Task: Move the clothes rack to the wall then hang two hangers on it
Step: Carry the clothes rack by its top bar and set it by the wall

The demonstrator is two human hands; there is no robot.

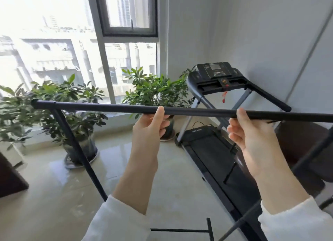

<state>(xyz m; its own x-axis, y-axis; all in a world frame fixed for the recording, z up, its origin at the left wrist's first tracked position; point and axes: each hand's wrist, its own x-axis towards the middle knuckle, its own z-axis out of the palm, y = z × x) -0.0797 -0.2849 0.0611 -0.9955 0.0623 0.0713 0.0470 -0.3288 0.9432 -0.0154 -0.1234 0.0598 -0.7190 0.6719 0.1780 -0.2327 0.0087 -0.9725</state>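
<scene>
Across the middle of the frame, the left hand [150, 125] curls its fingers over the top bar of the clothes rack [111, 108], thumb behind, while the right hand [252, 131] hooks the same bar further right, fingers only loosely bent. Two spaced grips probably keep the frame level for carrying. Its black legs slope down at left and lower right. Beyond stand a treadmill [216, 147], potted plants [72, 104] and the grey wall [252, 33] at upper right.
</scene>
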